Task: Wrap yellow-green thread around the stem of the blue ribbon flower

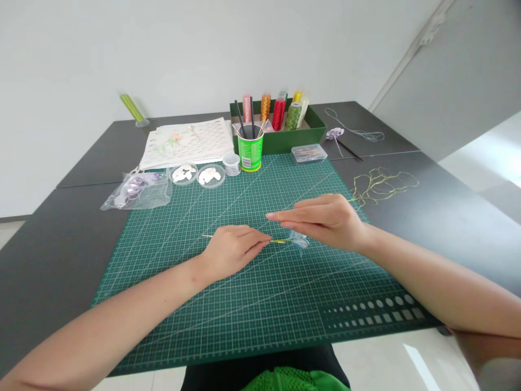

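Observation:
My left hand is closed in a pinch on the thin stem of a pale blue craft flower. The stem lies level, and its bare white end sticks out to the left. Yellow-green wrapping covers the stem near the flower head. Above and right of it hovers my right hand, its fingers stretched leftward and pressed together; what they hold, if anything, is too fine to see. Loose yellow-green thread runs in loops on the right and passes behind this hand. Beneath both lies a green cutting mat.
Behind stand a green cup of tools, a green box of thread spools and a clear case. Left are white-petal dishes, a bagged purple flower and paper sheets. A purple flower lies right.

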Motion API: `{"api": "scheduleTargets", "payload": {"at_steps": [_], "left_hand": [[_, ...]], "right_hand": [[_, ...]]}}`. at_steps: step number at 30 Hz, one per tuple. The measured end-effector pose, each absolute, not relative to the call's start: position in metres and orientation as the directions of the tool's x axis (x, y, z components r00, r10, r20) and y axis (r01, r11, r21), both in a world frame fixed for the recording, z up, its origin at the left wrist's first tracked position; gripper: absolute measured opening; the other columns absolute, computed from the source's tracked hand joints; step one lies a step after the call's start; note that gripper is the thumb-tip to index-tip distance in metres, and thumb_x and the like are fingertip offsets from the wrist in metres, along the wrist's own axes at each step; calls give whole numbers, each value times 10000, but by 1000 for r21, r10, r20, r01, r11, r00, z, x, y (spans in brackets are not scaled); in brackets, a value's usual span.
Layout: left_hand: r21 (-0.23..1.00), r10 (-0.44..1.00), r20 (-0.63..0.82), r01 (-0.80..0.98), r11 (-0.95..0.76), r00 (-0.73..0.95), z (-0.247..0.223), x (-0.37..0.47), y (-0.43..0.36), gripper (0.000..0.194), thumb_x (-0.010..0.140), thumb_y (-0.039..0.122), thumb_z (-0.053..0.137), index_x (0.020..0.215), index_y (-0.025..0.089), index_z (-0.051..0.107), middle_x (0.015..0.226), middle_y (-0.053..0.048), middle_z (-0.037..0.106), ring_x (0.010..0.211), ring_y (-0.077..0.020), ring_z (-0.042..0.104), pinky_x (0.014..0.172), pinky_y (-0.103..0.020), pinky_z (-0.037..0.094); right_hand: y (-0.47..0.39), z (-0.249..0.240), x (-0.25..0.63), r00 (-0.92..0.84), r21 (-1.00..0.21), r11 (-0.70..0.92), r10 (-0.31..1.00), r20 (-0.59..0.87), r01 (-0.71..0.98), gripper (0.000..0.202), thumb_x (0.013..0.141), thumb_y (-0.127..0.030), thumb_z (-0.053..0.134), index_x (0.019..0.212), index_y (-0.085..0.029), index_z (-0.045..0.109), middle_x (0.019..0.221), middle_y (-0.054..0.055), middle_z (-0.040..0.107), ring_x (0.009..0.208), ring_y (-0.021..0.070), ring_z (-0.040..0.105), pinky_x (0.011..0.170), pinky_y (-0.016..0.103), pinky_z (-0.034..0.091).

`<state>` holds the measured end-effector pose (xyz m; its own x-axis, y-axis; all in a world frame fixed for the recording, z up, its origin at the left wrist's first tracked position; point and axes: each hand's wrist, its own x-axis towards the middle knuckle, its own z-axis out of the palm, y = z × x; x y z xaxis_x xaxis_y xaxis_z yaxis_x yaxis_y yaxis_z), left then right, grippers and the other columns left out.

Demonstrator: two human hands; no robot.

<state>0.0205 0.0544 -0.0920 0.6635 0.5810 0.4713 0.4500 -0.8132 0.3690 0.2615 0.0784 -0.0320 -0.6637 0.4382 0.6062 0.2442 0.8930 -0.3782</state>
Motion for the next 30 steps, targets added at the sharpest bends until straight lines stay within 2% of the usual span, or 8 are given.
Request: {"api": "scheduleTargets", "payload": {"at_steps": [6, 10, 12, 16, 19, 22, 25, 30], "left_hand": [[328, 613, 440, 518, -790, 656, -91, 18, 55, 277, 1046, 286, 473, 1001, 185, 727, 861, -7, 790, 773, -158, 751, 644, -259, 567], [285, 632, 479, 574, -768, 609, -92, 19, 56, 256, 1045, 293, 490, 1021, 191, 724, 923, -8, 799, 793, -159, 748, 656, -266, 561], [277, 636, 500, 587, -761, 588, -90, 20, 56, 236, 1040, 276, 504, 1032, 184, 721, 937, -16, 799, 785, -158, 744, 663, -273, 562], [251, 618, 541, 592, -766, 570, -88, 20, 55, 195, 1029, 242, 529, 1038, 179, 714, 954, -9, 799, 785, -155, 740, 672, -280, 561], [226, 602, 554, 592, -774, 575, -89, 15, 55, 201, 1031, 255, 524, 1053, 187, 713, 959, -8, 798, 790, -149, 739, 675, -277, 560], [206, 574, 570, 574, -793, 588, -90, 10, 55, 217, 1041, 266, 503, 1048, 195, 708, 944, -5, 796, 796, -145, 740, 666, -269, 550], [199, 554, 584, 557, -806, 594, -90, 7, 56, 178, 1028, 247, 532, 1043, 187, 698, 913, -5, 793, 777, -143, 736, 634, -264, 531], [186, 502, 602, 502, -845, 621, -92, 9, 57, 152, 1012, 228, 560, 1062, 185, 697, 950, -15, 795, 796, -140, 738, 644, -265, 542]], "right_hand": [[67, -23, 256, -774, -124, 979, 202, 600, 159, 273, 1011, -210, 563, 1266, -169, 654, 589, -77, 523, 472, 49, 443, 442, 235, 297], [45, -18, 244, -879, 62, 995, 42, 476, 82, 236, 957, -225, 630, 1166, -139, 698, 553, -76, 469, 446, 74, 413, 400, 276, 274], [34, -17, 239, -913, 101, 993, 14, 408, 60, 236, 940, -185, 610, 1142, -117, 712, 557, -61, 481, 434, 86, 418, 380, 292, 285], [30, -15, 239, -915, 96, 993, 26, 403, 71, 243, 955, -164, 563, 1134, -91, 710, 548, -56, 471, 431, 94, 422, 373, 305, 290], [42, -14, 245, -863, 81, 986, 86, 497, 144, 237, 971, -174, 574, 1181, -132, 676, 548, -70, 462, 440, 83, 415, 397, 296, 286], [56, -15, 251, -775, 26, 961, 206, 597, 276, 333, 987, -179, 576, 1319, -204, 596, 545, -91, 484, 423, 69, 397, 421, 283, 294], [64, -18, 254, -710, -71, 934, 313, 630, 349, 395, 1010, -184, 549, 1398, -257, 554, 597, -73, 606, 453, 61, 490, 455, 245, 363], [73, -21, 258, -623, -241, 879, 464, 630, 411, 322, 1009, -220, 562, 1306, -288, 664, 774, -19, 765, 570, 75, 649, 522, 193, 489]]}}
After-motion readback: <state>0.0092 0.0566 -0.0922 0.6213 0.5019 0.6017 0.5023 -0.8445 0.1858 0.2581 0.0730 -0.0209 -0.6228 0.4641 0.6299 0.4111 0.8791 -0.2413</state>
